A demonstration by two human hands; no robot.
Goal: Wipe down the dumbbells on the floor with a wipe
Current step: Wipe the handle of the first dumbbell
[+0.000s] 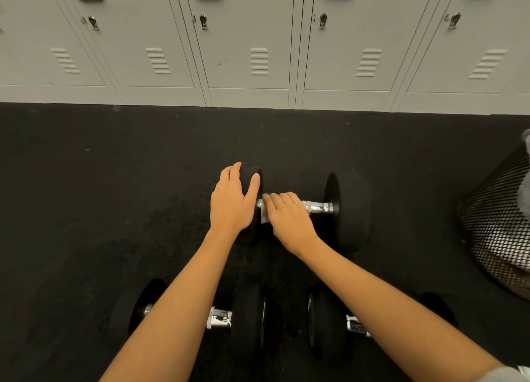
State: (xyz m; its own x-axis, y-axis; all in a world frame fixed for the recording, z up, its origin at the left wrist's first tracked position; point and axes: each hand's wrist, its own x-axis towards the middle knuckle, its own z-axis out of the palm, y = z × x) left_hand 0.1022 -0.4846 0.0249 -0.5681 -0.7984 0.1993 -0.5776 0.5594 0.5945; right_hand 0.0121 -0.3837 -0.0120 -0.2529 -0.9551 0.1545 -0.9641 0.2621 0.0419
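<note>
Dumbbells on black rubber floor, three in view. Lockers along far wall, tops cut off by frame. Mesh bin at right edge, partly out of view, contents unclear. Far dumbbell lying crosswise near centre; left head largely hidden under left hand, fingers relaxed and slightly spread over its top. Near-left dumbbell and near-right dumbbell both crossed by forearms, handles mostly hidden. Right hand curled over far dumbbell's chrome handle, fingers together, clamping wipe against bar; only small white edge of wipe visible beside knuckles.
</note>
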